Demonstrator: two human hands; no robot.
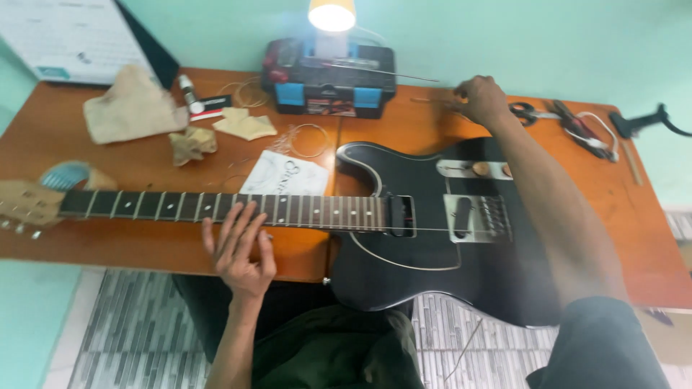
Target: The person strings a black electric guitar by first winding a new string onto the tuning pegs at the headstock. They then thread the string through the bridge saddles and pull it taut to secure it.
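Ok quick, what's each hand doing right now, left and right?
Left hand: open, fingers spread on the neck of the black electric guitar, gripping nothing.
Right hand: reaching past the guitar body, fingertips pinched at a thin guitar string; grip looks closed.

The left hand is held palm-up, wrist bent back, with the fingers spread and stretched forward; the bare forearm is raised from the lower edge of the view. The right arm is extended far forward and across, its upper part covered by a dark sleeve. The right hand is turned palm-down, with the fingers curled and pinched together.
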